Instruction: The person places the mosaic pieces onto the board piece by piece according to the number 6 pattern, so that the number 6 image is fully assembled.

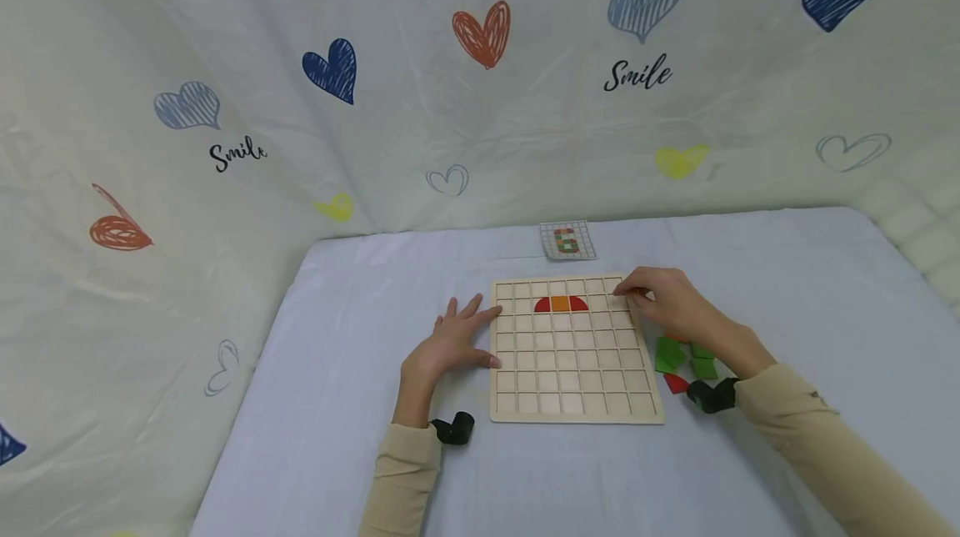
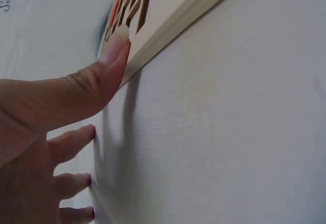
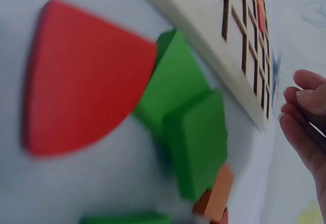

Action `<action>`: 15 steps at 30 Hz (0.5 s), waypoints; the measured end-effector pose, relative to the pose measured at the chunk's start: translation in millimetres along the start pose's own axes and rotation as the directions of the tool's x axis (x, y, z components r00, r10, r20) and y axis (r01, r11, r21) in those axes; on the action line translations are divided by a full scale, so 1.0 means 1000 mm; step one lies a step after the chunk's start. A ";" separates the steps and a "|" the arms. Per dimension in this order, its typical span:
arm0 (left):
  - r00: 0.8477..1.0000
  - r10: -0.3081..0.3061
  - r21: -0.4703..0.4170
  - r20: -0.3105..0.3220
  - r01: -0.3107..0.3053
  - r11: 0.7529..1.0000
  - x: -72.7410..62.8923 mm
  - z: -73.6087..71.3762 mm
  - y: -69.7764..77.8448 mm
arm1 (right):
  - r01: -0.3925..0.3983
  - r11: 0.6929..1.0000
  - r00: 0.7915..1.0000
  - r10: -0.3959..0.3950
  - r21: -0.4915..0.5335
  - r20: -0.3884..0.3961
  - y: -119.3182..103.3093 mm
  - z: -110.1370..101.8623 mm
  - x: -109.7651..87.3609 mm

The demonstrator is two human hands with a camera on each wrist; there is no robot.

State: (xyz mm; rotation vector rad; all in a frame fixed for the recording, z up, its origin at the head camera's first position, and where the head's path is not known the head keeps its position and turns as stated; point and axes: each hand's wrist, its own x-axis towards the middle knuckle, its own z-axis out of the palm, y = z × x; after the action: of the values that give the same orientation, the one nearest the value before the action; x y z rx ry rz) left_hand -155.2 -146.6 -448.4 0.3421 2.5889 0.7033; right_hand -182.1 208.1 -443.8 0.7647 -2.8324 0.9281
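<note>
White tablecloth [image 1: 570, 479], heart-print backdrop [image 1: 405, 120] — left hand [image 1: 450, 345] spread, right hand [image 1: 672, 303] curled — grip unclear

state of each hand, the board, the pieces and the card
board: lying flat, mostly unfilled
set pieces: three, in adjacent cells
loose pieces: off the board, some overlapping
card: pattern side up
left hand: fingers spread, at board's left edge
right hand: fingers bent, whether holding anything unclear

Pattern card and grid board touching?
Apart. The head view shows a strip of white cloth between the pattern card and the grid board.
</note>
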 end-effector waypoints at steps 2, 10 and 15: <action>1.000 0.003 0.004 0.000 -0.003 1.000 0.001 0.000 0.000 | -0.009 1.000 1.000 0.009 -0.012 0.001 0.003 -0.004 -0.005; 1.000 -0.004 0.014 0.006 0.004 1.000 0.002 0.002 -0.002 | -0.065 0.997 0.997 0.067 -0.048 0.038 0.014 -0.011 -0.020; 1.000 -0.005 0.017 0.006 0.005 1.000 0.001 0.001 0.000 | -0.116 0.992 0.991 0.118 -0.041 0.058 0.019 -0.015 -0.027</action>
State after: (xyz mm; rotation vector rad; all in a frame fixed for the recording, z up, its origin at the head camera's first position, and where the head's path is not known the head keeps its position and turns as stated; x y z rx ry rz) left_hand -155.6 -145.3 -449.5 0.3425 2.5902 0.6773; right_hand -168.6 241.5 -447.7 0.6388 -2.9660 0.8778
